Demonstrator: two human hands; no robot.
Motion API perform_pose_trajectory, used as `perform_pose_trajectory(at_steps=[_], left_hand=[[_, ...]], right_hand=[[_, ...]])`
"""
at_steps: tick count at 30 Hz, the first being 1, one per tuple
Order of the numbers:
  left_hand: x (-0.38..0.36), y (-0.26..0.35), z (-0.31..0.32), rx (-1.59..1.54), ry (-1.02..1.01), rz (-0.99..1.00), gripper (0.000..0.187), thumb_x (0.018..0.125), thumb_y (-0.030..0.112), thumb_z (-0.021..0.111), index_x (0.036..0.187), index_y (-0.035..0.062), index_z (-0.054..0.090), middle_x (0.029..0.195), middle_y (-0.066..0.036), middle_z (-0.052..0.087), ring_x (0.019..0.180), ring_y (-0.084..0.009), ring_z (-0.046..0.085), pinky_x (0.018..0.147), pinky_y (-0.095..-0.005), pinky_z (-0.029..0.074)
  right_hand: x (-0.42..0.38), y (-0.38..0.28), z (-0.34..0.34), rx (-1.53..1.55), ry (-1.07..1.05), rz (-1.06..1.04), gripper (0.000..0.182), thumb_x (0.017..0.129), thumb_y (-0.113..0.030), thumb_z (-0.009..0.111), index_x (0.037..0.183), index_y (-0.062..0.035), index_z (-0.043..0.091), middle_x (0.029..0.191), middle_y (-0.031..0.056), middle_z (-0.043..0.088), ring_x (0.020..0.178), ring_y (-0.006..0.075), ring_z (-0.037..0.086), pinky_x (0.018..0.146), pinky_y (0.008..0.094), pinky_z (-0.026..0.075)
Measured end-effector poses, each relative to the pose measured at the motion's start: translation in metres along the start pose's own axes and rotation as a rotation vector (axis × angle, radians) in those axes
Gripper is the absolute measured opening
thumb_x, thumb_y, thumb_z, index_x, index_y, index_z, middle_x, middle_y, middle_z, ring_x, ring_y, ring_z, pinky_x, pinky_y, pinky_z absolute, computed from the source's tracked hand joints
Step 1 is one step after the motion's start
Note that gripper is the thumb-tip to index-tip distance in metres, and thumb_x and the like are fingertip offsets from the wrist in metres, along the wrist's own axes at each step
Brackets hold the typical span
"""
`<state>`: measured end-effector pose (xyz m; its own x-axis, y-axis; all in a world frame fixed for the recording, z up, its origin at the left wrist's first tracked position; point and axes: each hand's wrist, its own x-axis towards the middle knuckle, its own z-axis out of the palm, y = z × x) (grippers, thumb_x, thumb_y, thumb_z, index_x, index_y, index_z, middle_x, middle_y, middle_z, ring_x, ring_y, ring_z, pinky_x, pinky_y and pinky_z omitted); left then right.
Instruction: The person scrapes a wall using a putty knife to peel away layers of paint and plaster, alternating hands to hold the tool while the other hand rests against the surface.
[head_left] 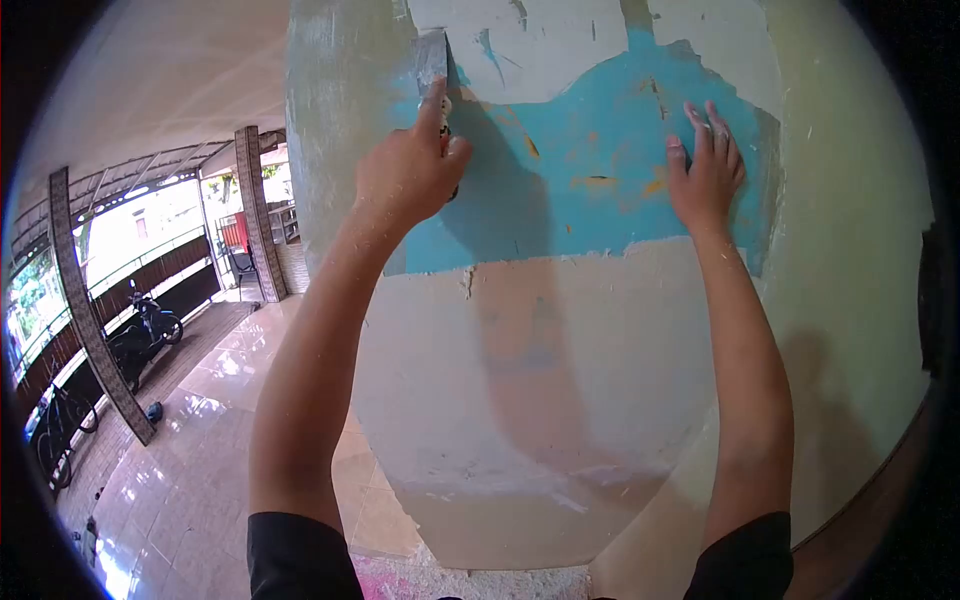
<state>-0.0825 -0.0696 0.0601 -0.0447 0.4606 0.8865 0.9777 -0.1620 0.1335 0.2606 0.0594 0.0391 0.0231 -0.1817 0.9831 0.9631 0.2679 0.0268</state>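
At the foot of the view, two black sleeves (300, 555) lead up bare forearms to a pillar (540, 400) whose pale coat is scraped away to a blue paint layer (580, 190). The left hand (410, 175) has its fingers closed around a scraper (432, 60), forefinger laid along it, blade flat against the pillar's upper left at the edge of the blue; the right hand (705, 170) rests open, fingers together and flat on the blue. Far left, beyond the tiled floor (190, 450), stand a motorcycle (145, 335) and a bicycle (55, 430); no writing is legible.
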Motion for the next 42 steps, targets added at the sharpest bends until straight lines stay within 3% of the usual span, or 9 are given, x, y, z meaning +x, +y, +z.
perform_pose_trajectory(at_steps=[7, 13, 17, 24, 26, 36, 38, 42], left_hand=[[0.005, 0.005, -0.016, -0.036, -0.059, -0.017, 0.072, 0.095, 0.032, 0.049, 0.162, 0.0214, 0.025, 0.094, -0.026, 0.072, 0.088, -0.0445, 0.071, 0.082, -0.0537, 0.053], [0.009, 0.005, -0.017, -0.022, 0.012, 0.029, 0.072, 0.094, 0.031, 0.049, 0.162, 0.0215, 0.026, 0.092, -0.027, 0.071, 0.086, -0.043, 0.071, 0.082, -0.0511, 0.054], [0.007, 0.014, -0.025, -0.097, -0.046, -0.04, 0.071, 0.094, 0.03, 0.048, 0.161, 0.0208, 0.027, 0.09, -0.028, 0.07, 0.085, -0.044, 0.07, 0.083, -0.0517, 0.053], [0.002, 0.006, -0.029, 0.007, -0.046, -0.013, 0.071, 0.094, 0.03, 0.048, 0.161, 0.0205, 0.028, 0.096, -0.029, 0.07, 0.088, -0.0442, 0.07, 0.084, -0.0515, 0.052], [0.009, 0.007, -0.042, -0.115, -0.095, -0.036, 0.07, 0.094, 0.03, 0.048, 0.161, 0.0223, 0.03, 0.099, -0.029, 0.071, 0.091, -0.045, 0.07, 0.086, -0.0512, 0.052], [-0.003, -0.007, -0.029, -0.094, 0.01, 0.023, 0.064, 0.096, 0.026, 0.047, 0.159, 0.0223, 0.036, 0.1, -0.027, 0.072, 0.09, -0.0453, 0.069, 0.084, -0.0481, 0.053], [-0.002, 0.012, -0.052, -0.193, -0.167, -0.157, 0.063, 0.096, 0.025, 0.047, 0.158, 0.0209, 0.036, 0.106, -0.029, 0.071, 0.096, -0.0466, 0.069, 0.086, -0.049, 0.052], [0.0, 0.014, -0.051, -0.188, -0.164, -0.177, 0.063, 0.097, 0.025, 0.047, 0.158, 0.0192, 0.035, 0.103, -0.03, 0.07, 0.091, -0.0438, 0.071, 0.082, -0.0484, 0.054]], right_hand=[[0.001, 0.0, -0.002, 0.018, 0.0, -0.004, 0.052, 0.097, -0.037, 0.059, 0.147, -0.0249, 0.051, 0.158, 0.0054, 0.041, 0.146, 0.0292, 0.034, 0.119, 0.0553, 0.021], [-0.001, 0.002, -0.003, 0.03, -0.007, -0.02, 0.053, 0.097, -0.037, 0.059, 0.148, -0.0243, 0.049, 0.159, 0.0068, 0.04, 0.147, 0.0306, 0.033, 0.118, 0.0569, 0.02], [-0.003, 0.005, -0.003, 0.039, -0.014, -0.043, 0.054, 0.097, -0.037, 0.058, 0.149, -0.0237, 0.049, 0.16, 0.0074, 0.039, 0.147, 0.0313, 0.032, 0.119, 0.058, 0.02], [-0.013, 0.01, -0.011, 0.024, -0.078, -0.057, 0.054, 0.099, -0.037, 0.056, 0.151, -0.0239, 0.046, 0.162, 0.0068, 0.036, 0.149, 0.032, 0.029, 0.12, 0.0603, 0.017], [-0.015, 0.011, -0.013, 0.017, -0.088, -0.067, 0.055, 0.1, -0.038, 0.054, 0.152, -0.0245, 0.044, 0.163, 0.0061, 0.033, 0.15, 0.032, 0.028, 0.121, 0.0606, 0.016], [-0.019, 0.01, -0.011, -0.052, -0.096, -0.062, 0.055, 0.102, -0.041, 0.05, 0.154, -0.026, 0.042, 0.164, 0.0062, 0.032, 0.151, 0.0319, 0.026, 0.12, 0.0622, 0.016], [-0.02, 0.01, -0.011, -0.072, -0.096, -0.055, 0.056, 0.102, -0.041, 0.05, 0.155, -0.0263, 0.041, 0.164, 0.0062, 0.031, 0.151, 0.0323, 0.026, 0.12, 0.0625, 0.017], [-0.021, 0.011, -0.011, -0.043, -0.083, -0.064, 0.056, 0.102, -0.041, 0.05, 0.155, -0.0266, 0.041, 0.164, 0.0061, 0.031, 0.151, 0.0326, 0.026, 0.12, 0.0627, 0.017]])
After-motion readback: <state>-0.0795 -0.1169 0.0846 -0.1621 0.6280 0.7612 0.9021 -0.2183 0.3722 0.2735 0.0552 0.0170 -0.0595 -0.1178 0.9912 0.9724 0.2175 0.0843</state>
